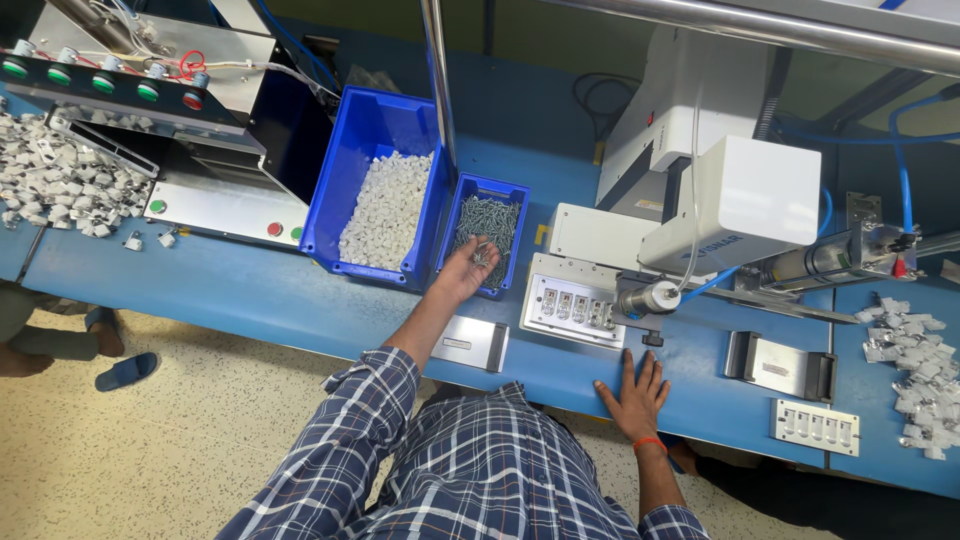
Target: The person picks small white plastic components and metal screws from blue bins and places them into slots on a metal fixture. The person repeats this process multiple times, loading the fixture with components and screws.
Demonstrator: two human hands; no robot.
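My left hand (466, 268) reaches into the small blue bin (515, 195) of grey metal screws (490, 218), fingers curled on a few screws at the bin's near end. Flat on the blue bench edge rests my right hand (634, 390), fingers spread, holding nothing; an orange band circles its wrist. Just beyond that hand sits a white fixture plate (575, 305) with a row of small slots, under a white press machine (725, 195).
A large blue bin (378, 120) holds several white plastic pieces. A control box with coloured buttons (100, 75) stands at far left beside a pile of white parts (55, 180). More white parts (920, 370) lie at right. Someone's sandalled feet (120, 368) show on the floor.
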